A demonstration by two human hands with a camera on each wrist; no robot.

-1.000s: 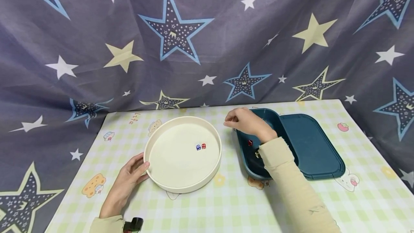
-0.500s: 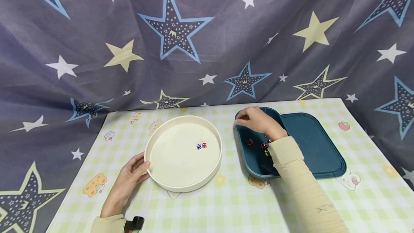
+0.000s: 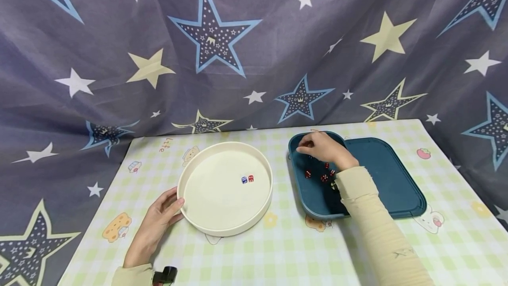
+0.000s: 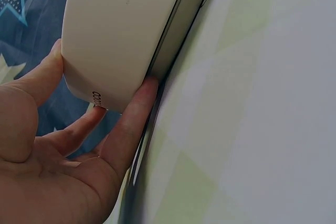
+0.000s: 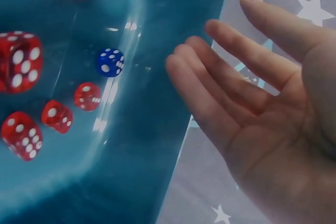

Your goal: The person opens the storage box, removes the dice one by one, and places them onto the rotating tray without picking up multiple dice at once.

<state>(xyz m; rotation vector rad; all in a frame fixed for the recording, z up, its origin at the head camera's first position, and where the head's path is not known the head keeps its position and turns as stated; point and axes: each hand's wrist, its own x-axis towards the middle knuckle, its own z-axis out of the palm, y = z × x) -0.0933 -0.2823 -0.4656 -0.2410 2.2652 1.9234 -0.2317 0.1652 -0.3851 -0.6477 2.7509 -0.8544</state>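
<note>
A round cream tray point(image 3: 214, 202) lies on the table, with one blue die point(image 3: 244, 180) and one red die point(image 3: 251, 178) side by side on it. My left hand point(image 3: 156, 219) grips the tray's left side, thumb at the rim and fingers low on the wall, as the left wrist view shows. My right hand point(image 3: 323, 148) hovers over the far end of a dark teal box point(image 3: 311, 200), fingers loosely bent and holding nothing. Inside the box lie several red dice point(image 5: 22, 136) and a blue die point(image 5: 111, 62), near the fingertips in the right wrist view.
A flat teal panel point(image 3: 382, 167) with rounded corners lies against the box's right side. The checked tablecloth point(image 3: 254, 257) covers the table. Behind its far edge hangs a grey curtain point(image 3: 254, 47) with stars.
My right hand has moved right, from the gap beside the tray to over the box, uncovering more red dice. My left hand and the tray have stayed put.
</note>
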